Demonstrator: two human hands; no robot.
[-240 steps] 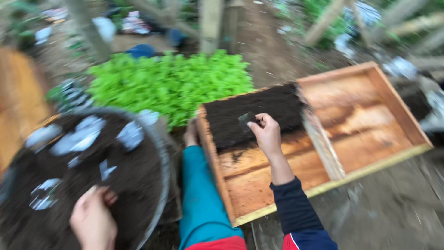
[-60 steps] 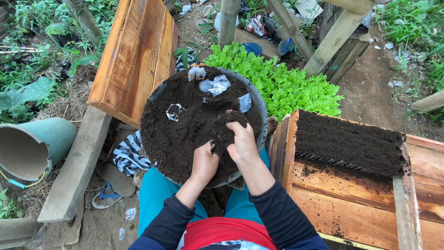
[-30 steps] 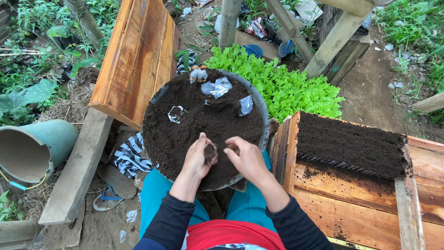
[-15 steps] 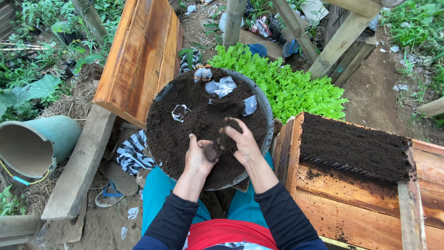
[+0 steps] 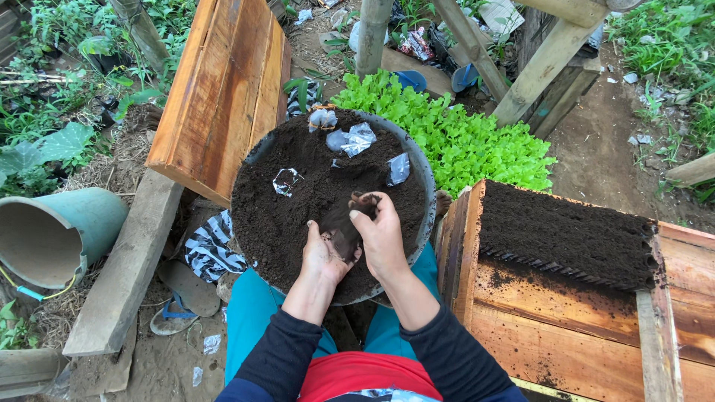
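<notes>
A green bed of leafy seedlings [image 5: 454, 134] fills the upper middle of the frame. Right of centre sits a wooden tray [image 5: 566, 327], its upper part packed with rows of dark soil-filled pots [image 5: 566, 231]. A slanted wooden board [image 5: 223, 89] leans at upper left, with a grey plank [image 5: 123, 268] below it. A teal pipe or bucket [image 5: 56, 234] lies at far left. Near the lower left, what seems a sandal [image 5: 175, 298] rests beside striped cloth [image 5: 208, 249].

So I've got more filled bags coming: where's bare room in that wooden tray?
The wooden tray is bare board on the near side of the row of soil-filled bags, up to the slat. The basin is crowded: both hands, soil, plastic scraps.
</notes>
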